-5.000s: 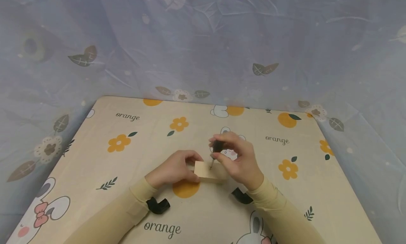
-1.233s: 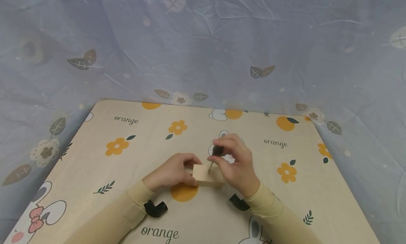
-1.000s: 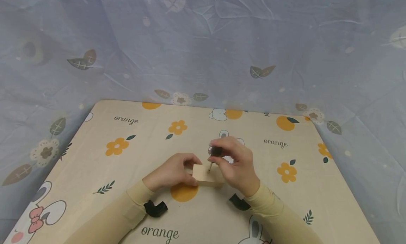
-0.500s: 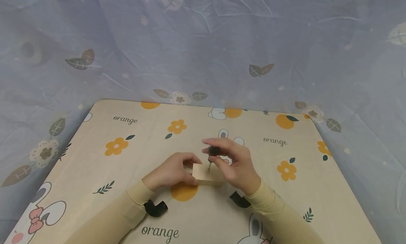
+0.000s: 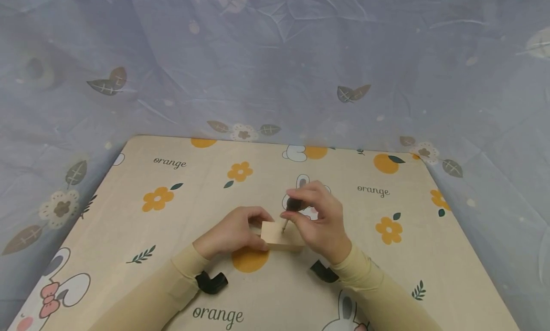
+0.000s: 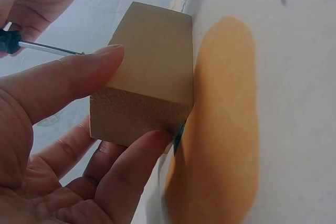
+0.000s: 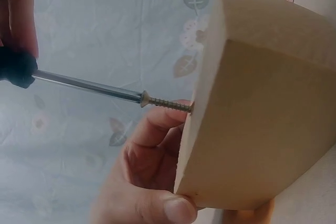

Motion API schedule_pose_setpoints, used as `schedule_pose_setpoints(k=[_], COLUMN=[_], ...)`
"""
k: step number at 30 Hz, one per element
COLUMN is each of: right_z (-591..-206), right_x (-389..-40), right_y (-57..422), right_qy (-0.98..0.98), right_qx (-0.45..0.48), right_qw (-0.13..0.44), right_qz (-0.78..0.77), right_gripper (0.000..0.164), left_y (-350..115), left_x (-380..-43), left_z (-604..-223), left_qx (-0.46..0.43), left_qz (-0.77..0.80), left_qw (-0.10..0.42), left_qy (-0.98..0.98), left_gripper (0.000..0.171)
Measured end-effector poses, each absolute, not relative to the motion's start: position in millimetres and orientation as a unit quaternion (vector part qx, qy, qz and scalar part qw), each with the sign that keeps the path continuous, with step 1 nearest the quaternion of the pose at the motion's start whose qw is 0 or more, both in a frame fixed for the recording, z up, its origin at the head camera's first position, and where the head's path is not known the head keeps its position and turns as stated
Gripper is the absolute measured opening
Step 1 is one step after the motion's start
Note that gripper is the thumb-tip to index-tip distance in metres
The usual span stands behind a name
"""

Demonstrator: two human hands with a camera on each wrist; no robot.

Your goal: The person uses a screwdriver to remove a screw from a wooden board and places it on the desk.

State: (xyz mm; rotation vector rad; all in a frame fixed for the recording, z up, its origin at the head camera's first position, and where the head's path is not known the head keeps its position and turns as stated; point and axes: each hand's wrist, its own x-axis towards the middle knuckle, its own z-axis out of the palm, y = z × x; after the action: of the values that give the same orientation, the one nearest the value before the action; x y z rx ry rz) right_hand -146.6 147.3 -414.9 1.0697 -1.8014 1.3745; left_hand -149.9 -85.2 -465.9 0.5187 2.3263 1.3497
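Observation:
My left hand [image 5: 234,230] grips one end of a pale wooden block [image 5: 275,234] that rests on the table, thumb on the near side and fingers on the far side. In my right hand [image 5: 323,223] is a screwdriver [image 5: 294,205], held by its dark handle between thumb and fingers. A brass-coloured screw [image 7: 168,104] stands in the block's top face, much of its thread still outside the wood. The tip of the screwdriver's shaft [image 7: 86,84] meets the screw head, and the two line up at a slight tilt.
A cream cloth [image 5: 206,192] printed with flowers and oranges covers the table. Black wrist-camera pieces [image 5: 212,282] show at both sleeves. Behind the table hangs a grey-blue curtain [image 5: 240,58] with leaf prints.
The right hand's fingers have opened out from the screwdriver handle and curled back round it, the handle swaying slightly. Block and left hand keep their place; the view shifts slightly.

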Motion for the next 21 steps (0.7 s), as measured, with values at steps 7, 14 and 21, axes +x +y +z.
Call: schedule_pose_setpoints(k=[7,14,21], right_z=[-410.5,-408.7,-411.2], right_x=[-144.4,-143.1,-146.6], right_y=[147.2,146.6,148.6], right_qy=[-0.682,-0.682,-0.697], right_qx=[0.419,0.439,0.427], right_qw=[0.268,0.236,0.249], right_qz=[0.535,0.534,0.520], right_gripper=[0.050,0.051,0.065], left_y=[-85.4,-85.2,-85.6], left_x=[-149.9,-150.4,-150.4], left_z=[-466.5,-466.6,-467.2], left_qx=[0.186,0.189,0.190], left_qz=[0.488,0.486,0.482], left_qw=[0.201,0.198,0.194], left_qy=[0.829,0.830,0.833], left_gripper=[0.043,0.043,0.042])
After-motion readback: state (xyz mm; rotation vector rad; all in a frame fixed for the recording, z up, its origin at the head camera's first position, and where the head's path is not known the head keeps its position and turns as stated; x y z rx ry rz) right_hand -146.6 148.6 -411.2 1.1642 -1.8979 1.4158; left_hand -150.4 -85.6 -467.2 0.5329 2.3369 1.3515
